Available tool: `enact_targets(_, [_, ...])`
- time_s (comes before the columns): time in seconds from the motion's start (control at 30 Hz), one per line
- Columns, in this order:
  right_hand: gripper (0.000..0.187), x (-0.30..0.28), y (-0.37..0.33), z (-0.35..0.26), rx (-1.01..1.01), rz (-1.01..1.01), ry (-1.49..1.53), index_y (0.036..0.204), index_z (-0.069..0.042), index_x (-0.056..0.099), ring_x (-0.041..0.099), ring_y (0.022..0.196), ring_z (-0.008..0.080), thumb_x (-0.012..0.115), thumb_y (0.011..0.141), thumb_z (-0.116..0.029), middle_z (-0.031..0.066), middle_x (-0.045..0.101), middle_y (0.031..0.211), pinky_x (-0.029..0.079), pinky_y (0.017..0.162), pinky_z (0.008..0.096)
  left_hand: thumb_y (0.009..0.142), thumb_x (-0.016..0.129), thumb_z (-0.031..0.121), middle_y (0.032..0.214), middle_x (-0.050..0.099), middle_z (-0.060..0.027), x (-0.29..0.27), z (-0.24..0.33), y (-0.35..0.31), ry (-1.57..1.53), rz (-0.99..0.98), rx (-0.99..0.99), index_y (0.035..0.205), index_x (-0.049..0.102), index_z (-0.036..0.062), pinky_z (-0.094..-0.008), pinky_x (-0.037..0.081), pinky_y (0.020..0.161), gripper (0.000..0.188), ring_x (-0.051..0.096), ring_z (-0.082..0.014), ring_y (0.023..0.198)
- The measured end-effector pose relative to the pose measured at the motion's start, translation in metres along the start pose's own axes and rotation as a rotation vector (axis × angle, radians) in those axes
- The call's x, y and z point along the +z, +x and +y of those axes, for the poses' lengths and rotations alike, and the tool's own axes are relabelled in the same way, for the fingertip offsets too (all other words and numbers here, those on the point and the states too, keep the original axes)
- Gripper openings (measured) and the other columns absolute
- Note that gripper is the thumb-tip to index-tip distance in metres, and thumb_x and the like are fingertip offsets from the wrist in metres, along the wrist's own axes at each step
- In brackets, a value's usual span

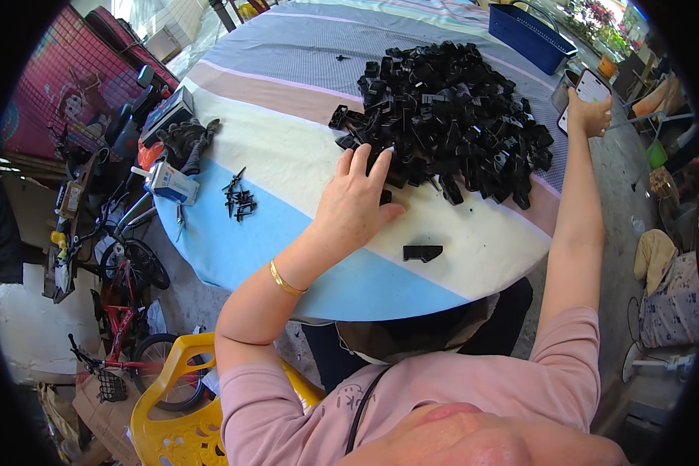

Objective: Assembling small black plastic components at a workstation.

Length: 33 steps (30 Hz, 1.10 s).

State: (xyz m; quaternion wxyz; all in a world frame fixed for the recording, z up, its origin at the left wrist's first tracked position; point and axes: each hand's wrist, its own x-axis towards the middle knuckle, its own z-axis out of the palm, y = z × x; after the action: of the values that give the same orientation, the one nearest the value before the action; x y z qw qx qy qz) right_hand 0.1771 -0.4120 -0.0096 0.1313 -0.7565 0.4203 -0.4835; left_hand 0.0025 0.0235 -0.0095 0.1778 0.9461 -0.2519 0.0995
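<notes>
Left hand [355, 196] palm-down at pile [458, 116], thumb and fingers spread, no grip visible; right hand [592, 116] outstretched, fingers wrapped round phone [592, 87].

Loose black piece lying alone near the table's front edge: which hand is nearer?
Left. The left hand is just beyond the loose black piece, to its left; the right hand, holding a phone, is farther off to its right.

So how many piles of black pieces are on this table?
2: a big pile at the left hand, and a small pile toward the left edge of the table. A loose piece near the front edge is not counted.
</notes>
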Motion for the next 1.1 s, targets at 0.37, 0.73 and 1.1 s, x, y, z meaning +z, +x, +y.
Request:
enact_targets(0.37, [0.073, -0.005, -0.004, -0.002, -0.235, 0.272, 0.156, 0.125, -0.008, 0.045, 0.045, 0.115, 0.0269, 0.071, 0.066, -0.043, 0.0144, 0.049, 0.122, 0.035, 0.093, 0.0452, 0.069, 0.072, 0.026, 0.117, 0.046, -0.0205, 0.002, -0.001, 0.006, -0.024, 0.164, 0.023, 0.114, 0.053, 0.0018, -0.0389, 0.041, 0.090, 0.054, 0.042, -0.0364, 0.110])
enact_targets(0.73, [0.032, -0.103, -0.142, -0.110, -1.210, -1.014, 0.437, 0.106, -0.004, 0.061, 0.058, 0.098, 0.0283, 0.062, 0.079, -0.021, 0.0147, 0.061, 0.106, 0.045, 0.086, 0.0340, 0.075, 0.067, 0.019, 0.099, 0.055, -0.0156, 0.005, -0.024, 0.050, -0.167, 0.425, -0.001, 0.097, 0.062, 0.0031, -0.0385, 0.041, 0.083, 0.027, 0.048, -0.0346, 0.094])
enact_targets(1.1, [0.026, -0.120, -0.162, -0.101, -1.036, -0.922, 0.671, 0.095, -0.006, 0.064, 0.061, 0.088, 0.0274, 0.067, 0.072, -0.018, 0.0109, 0.065, 0.093, 0.048, 0.078, 0.0345, 0.073, 0.067, 0.033, 0.093, 0.064, -0.0102, 0.041, -0.033, 0.132, 0.020, 0.116, -0.175, 0.095, 0.063, 0.0061, -0.0388, 0.033, 0.092, 0.034, 0.053, -0.0264, 0.099])
